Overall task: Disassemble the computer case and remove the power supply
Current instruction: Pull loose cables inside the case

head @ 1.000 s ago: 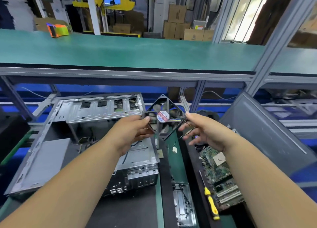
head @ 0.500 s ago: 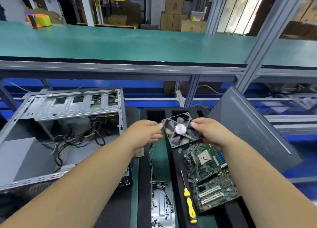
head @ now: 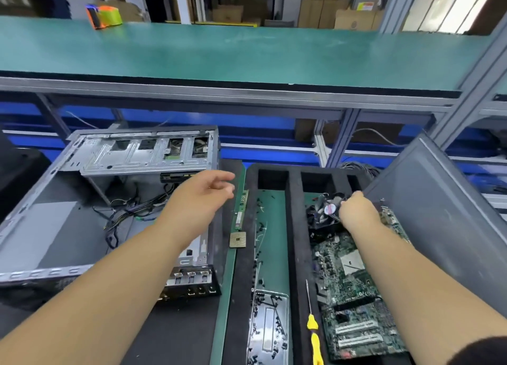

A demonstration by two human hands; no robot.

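On the right side of the table [head: 170, 334], in the far end of the black foam tray's [head: 295, 244] right compartment, your right hand [head: 356, 212] curls its fingers over the case fan [head: 325, 209] and grips it, the fan sitting just beyond the green motherboard [head: 354, 296] that lies in the same compartment. Your left hand [head: 203, 197] hangs in the air with its fingers loose and apart, holding nothing, above the right wall of the opened computer case [head: 49, 227]. The case lies on its side to your left, and a tangle of black cables [head: 129, 211] shows inside it; you cannot make out the power supply from here. A yellow-handled screwdriver [head: 314, 334] lies beside the motherboard, and a grey side panel [head: 444, 222] leans at the tray's right.
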